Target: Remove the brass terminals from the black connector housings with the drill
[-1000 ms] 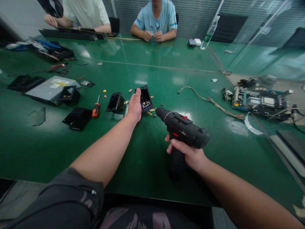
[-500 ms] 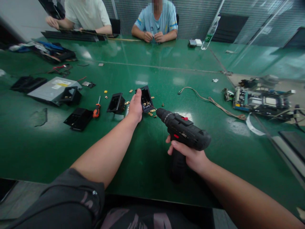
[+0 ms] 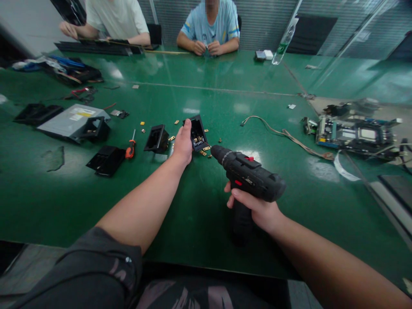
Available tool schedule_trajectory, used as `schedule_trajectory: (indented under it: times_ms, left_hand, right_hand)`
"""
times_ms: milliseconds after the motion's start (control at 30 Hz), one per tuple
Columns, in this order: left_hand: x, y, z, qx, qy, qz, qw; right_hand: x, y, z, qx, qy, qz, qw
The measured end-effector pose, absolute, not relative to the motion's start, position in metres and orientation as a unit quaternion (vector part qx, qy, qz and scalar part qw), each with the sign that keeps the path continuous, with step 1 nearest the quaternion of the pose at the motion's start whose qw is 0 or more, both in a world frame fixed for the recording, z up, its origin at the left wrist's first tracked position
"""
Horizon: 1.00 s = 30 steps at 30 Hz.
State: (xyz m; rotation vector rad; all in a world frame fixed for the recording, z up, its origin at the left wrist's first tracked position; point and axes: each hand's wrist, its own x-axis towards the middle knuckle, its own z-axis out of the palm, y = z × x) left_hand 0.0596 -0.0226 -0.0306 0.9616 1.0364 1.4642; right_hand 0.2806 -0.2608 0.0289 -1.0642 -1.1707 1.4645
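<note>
My left hand [image 3: 183,145] grips a black plastic box-shaped housing [image 3: 199,128], its open side tilted up and small brass-coloured parts inside. In my right hand [image 3: 254,205] is a black cordless drill [image 3: 251,171] with red switches, fingers wrapped round its handle. The drill's front end points left at the housing's lower right edge; whether the bit touches anything inside is too small to tell. Several small brass pieces [image 3: 202,152] lie on the table around the housing. Just left of my left hand stands another black housing [image 3: 156,138].
An orange-handled screwdriver [image 3: 130,150] and a black plastic piece [image 3: 106,161] lie to the left, near a grey metal drive [image 3: 74,122]. A cable [image 3: 283,135] runs right towards a circuit board [image 3: 354,133]. A bottle [image 3: 285,43] stands far back. Two people sit across the green table [image 3: 206,240].
Almost nothing differs. Both hands keep their grip on the housing and the drill, and the whole view has shifted only slightly.
</note>
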Motion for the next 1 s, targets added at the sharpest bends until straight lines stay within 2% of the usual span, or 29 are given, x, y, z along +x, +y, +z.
schedule_trajectory:
  times_ms: [1000]
  left_hand:
    - [0.055,-0.009,-0.046,0.376,0.411,0.626,0.546]
  right_hand:
    - [0.282,-0.258,0.024,-0.421,-0.466,0.609,0.485]
